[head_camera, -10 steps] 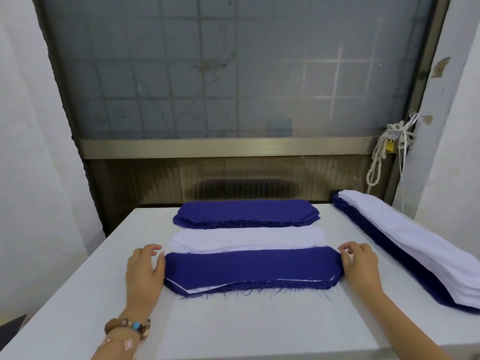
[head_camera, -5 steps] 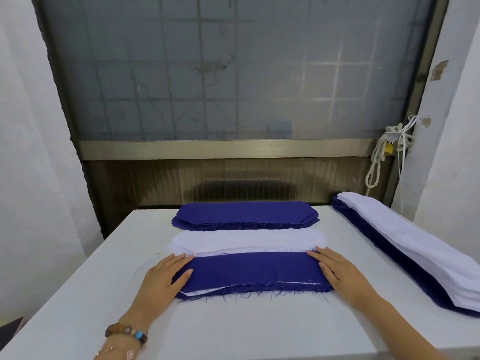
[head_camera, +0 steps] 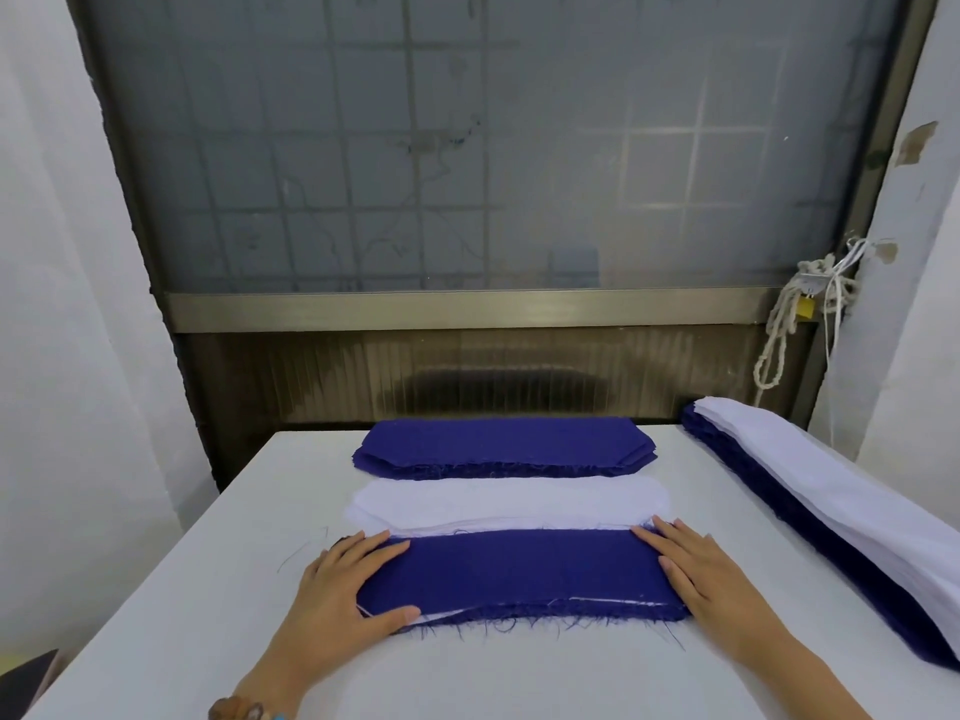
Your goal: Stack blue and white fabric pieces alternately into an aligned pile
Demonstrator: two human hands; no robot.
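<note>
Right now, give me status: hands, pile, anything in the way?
No grip: left hand and right hand flat on the ends of the pile. Blue on top, white edge showing in front. Nothing in the way.

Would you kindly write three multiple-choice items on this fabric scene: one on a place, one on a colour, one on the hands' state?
1. Where is the white pile?
A. between the near pile and the far blue pile
B. on the floor
C. in a box

2. What colour tops the near pile?
A. white
B. blue
C. red

3. How are the left hand and right hand?
A. clenched in air
B. flat on the near pile's ends
C. holding scissors

1A, it lies between them; 2B, blue cloth faces up; 3B, both lie flat on its ends.
</note>
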